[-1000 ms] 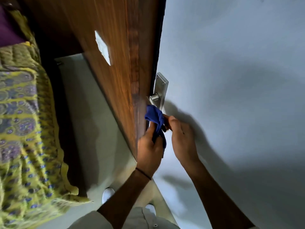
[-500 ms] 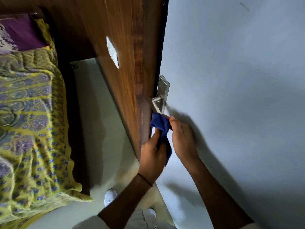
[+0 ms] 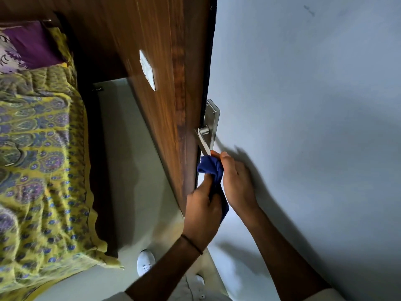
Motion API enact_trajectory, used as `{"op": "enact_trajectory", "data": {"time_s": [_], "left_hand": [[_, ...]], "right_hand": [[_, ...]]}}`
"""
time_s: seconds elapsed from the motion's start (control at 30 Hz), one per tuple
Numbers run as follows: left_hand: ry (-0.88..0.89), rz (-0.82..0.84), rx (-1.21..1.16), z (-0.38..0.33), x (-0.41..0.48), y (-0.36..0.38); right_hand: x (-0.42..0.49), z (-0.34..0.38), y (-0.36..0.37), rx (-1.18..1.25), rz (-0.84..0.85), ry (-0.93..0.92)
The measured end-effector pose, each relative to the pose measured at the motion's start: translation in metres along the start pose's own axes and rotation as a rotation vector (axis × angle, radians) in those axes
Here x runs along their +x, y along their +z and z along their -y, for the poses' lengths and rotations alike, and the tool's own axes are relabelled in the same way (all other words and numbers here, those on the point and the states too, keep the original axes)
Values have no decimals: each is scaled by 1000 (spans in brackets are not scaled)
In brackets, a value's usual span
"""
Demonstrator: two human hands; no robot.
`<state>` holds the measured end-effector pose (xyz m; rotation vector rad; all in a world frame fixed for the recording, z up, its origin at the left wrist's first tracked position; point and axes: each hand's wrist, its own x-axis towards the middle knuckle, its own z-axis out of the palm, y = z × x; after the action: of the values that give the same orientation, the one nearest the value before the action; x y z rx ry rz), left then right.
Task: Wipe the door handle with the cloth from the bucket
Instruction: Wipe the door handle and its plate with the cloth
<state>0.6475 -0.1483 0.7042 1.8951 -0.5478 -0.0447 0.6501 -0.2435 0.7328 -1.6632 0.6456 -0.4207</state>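
Observation:
A silver lever door handle (image 3: 204, 140) on a steel backplate (image 3: 211, 119) sits at the edge of a brown wooden door (image 3: 165, 88). A blue cloth (image 3: 210, 168) is bunched around the lever's lower tip. My left hand (image 3: 202, 210) grips the cloth from below, thumb pressed into it. My right hand (image 3: 235, 181) pinches the cloth's upper right side with fingertips at the lever's end. The tip of the lever is hidden under the cloth. No bucket is in view.
A pale grey wall (image 3: 303, 105) fills the right side. A bed with a yellow patterned cover (image 3: 39, 159) lies on the left, a purple pillow (image 3: 32, 46) at its top. Pale floor (image 3: 130, 170) runs between bed and door. A white shoe (image 3: 145, 261) shows below.
The cloth and both hands have slid down the lever from near its pivot to its tip, baring more metal. The view has shifted a little.

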Motion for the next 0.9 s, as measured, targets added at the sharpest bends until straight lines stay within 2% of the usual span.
{"op": "enact_trajectory", "data": {"time_s": [0.13, 0.27, 0.4, 0.5, 0.67, 0.8, 0.9], "left_hand": [[-53, -94, 133, 0, 60, -5], [-135, -82, 54, 9, 92, -17], [-161, 16, -180, 19, 46, -19], [-132, 73, -236, 17, 17, -16], [-244, -57, -204, 23, 109, -24], [-108, 7, 54, 21, 132, -30], [146, -19, 203, 18, 110, -29]], "right_hand": [[-2, 6, 1, -10, -21, 29], [-6, 10, -4, -24, -10, 22], [-2, 4, 1, 17, -21, 12], [0, -4, 4, 22, 0, 9], [-1, 1, -2, -74, 28, -44], [-2, 1, -3, -124, 11, -62], [0, 0, 2, -54, -75, 7]]}}
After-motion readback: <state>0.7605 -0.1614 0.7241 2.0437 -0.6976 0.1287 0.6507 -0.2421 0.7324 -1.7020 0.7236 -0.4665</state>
